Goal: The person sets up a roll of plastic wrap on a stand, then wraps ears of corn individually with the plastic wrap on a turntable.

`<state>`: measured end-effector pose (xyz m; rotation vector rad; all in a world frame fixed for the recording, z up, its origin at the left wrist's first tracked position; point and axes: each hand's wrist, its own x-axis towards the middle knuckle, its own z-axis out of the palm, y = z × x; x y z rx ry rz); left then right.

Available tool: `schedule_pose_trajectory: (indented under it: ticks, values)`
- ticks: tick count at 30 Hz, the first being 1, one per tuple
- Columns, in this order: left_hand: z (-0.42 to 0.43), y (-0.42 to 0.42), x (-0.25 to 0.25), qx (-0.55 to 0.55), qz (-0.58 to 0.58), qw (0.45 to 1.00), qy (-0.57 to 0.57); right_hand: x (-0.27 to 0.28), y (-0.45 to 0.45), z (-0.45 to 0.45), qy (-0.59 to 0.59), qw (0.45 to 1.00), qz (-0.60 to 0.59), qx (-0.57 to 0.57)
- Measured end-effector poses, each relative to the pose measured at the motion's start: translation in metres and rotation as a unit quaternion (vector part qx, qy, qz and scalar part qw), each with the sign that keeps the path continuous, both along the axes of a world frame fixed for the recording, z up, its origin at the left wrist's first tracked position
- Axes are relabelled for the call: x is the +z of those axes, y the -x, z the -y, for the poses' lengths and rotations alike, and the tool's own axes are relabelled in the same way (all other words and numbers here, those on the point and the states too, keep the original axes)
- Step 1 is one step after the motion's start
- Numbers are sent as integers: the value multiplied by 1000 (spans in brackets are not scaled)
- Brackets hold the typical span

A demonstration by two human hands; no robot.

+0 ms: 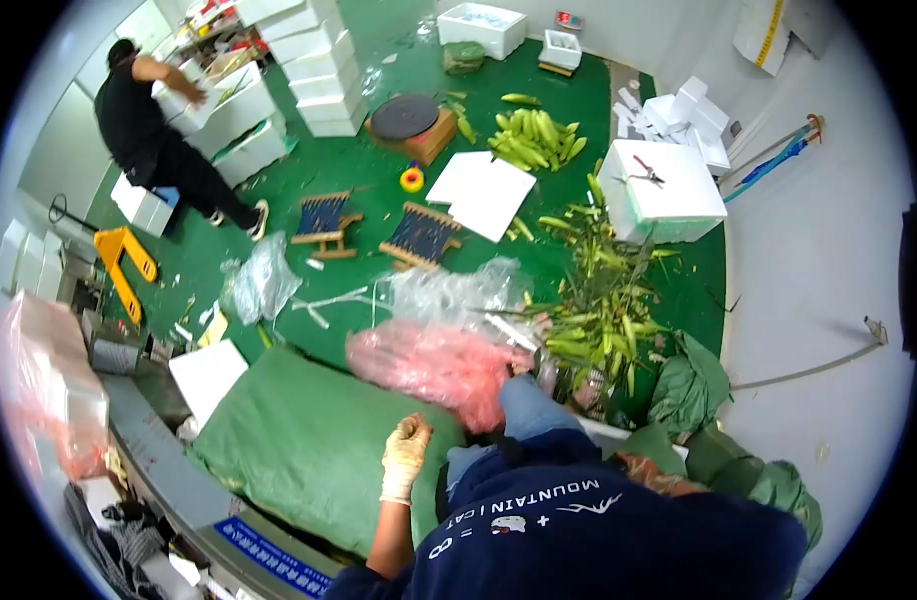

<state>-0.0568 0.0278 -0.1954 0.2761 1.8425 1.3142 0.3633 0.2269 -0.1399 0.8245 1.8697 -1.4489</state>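
Observation:
My left hand (406, 458), in a pale glove, is held over the large green sack (318, 440). Its fingers are curled together, and whatever they hold, if anything, is too small to make out. Just beyond my knees lies a crumpled pink plastic bag (428, 365), with clear plastic (458, 295) behind it. On the right, part of my right hand (646, 472) shows low beside my body, next to green sacks (713, 460); its fingers are hidden. Leafy green husks (608, 300) are heaped on the floor ahead to the right.
Two low stools (323, 218) stand ahead. Beyond them are corn ears (536, 138), a round board (405, 117) and stacked foam boxes (323, 75). A white foam box (663, 190) stands at right. A person in black (143, 120) bends over boxes at upper left, near a yellow pallet jack (123, 265).

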Motion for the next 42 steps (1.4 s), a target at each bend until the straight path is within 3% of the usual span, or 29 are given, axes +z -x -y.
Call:
schedule_pose_trajectory:
  ticks: [1, 3, 5, 7, 9, 11, 13, 15, 16, 17, 20, 22, 24, 25, 26, 27, 28, 29, 30, 31, 33, 35, 37, 38, 39, 41, 42]
  values:
    - [-24, 3, -38, -85, -41, 992, 85, -4, -6, -9, -6, 999, 5, -41]
    - [-102, -13, -3, -199, -74, 970, 121, -9, -13, -32, -18, 994, 14, -110]
    - [-169, -23, 2, -295, -90, 945, 105, -13, -17, -56, -29, 986, 18, -166]
    - [-217, -20, -31, -334, -46, 939, 60, -12, -21, -80, -42, 977, 23, -210]
    - [-255, -11, -54, -449, -130, 883, 44, -9, -23, -105, -56, 968, 25, -242]
    - [-281, -2, -36, -353, -54, 933, 45, -5, -25, -133, -70, 962, 29, -262]
    - [-286, 26, -54, -344, -24, 933, 101, -3, -25, -161, -80, 958, 31, -275]
    - [-292, 51, -23, -231, 147, 954, 122, -2, -20, -193, -90, 954, 35, -283]
    - [-293, 67, -22, -139, 248, 956, 70, -2, -16, -209, -97, 953, 37, -284]
    - [-302, 78, -10, -103, 251, 959, 84, -3, -12, -225, -101, 952, 39, -285]
    - [-309, 103, -53, -80, 172, 970, 150, -3, 5, -276, -113, 952, 44, -282]
    - [-317, 115, -79, -154, 130, 946, 254, -2, 20, -308, -115, 952, 51, -280]
    - [-325, 126, -117, -243, 97, 937, 233, -5, 39, -345, -120, 953, 58, -273]
    - [-351, 132, -106, -264, 78, 937, 216, -9, 49, -365, -122, 952, 61, -274]
    - [-384, 134, -92, -172, 159, 926, 296, -11, 60, -386, -126, 952, 66, -270]
    - [-387, 145, -127, -205, 157, 936, 240, -13, 70, -410, -129, 953, 69, -266]
    - [-399, 167, -163, -409, -131, 887, 169, -14, 77, -429, -130, 953, 75, -264]
    - [-395, 167, -184, -568, -386, 722, 86, -10, 83, -448, -130, 954, 80, -260]
    - [-406, 170, -186, -496, -358, 786, 89, -6, 95, -468, -128, 954, 83, -257]
    - [-421, 182, -187, -355, -3, 921, 159, -5, 107, -490, -129, 955, 79, -253]
    - [-454, 205, -154, -368, -19, 911, 184, -3, 127, -525, -125, 959, 72, -243]
    - [-486, 219, -125, -97, 195, 944, 247, -12, 149, -557, -122, 964, 59, -229]
    - [-506, 238, -123, -48, 172, 935, 307, -41, 172, -603, -122, 973, 29, -195]
    - [-507, 239, -109, -31, 162, 945, 281, -54, 178, -621, -113, 978, 19, -174]
    - [-486, 234, -148, -122, 87, 951, 269, -64, 189, -644, -101, 983, 6, -151]
    - [-488, 221, -136, -76, 117, 944, 299, -91, 205, -686, -79, 992, -12, -97]
    - [-486, 204, -133, -81, 76, 945, 307, -123, 204, -708, -121, 992, -16, -39]
